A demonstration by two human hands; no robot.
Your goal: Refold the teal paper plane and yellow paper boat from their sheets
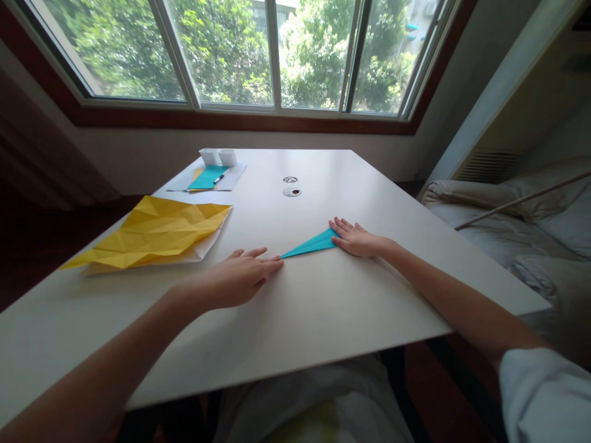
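Observation:
A blue sheet of paper [311,244], folded into a long narrow point, lies on the white table [295,320]. Its sharp tip faces left, where the index finger of my left hand [242,277] touches it; the other fingers are spread. At the wide right end, my right hand [355,239] rests flat with its fingers stretched out, covering part of that edge. Neither hand grips the paper.
Creased yellow paper [161,231] lies over white paper at the left. Farther back are blue sheets [209,177], a pen [221,176] and small white boxes [218,157]. Two round discs [292,192] sit mid-table. Bedding [498,215] is at the right, beyond the table edge.

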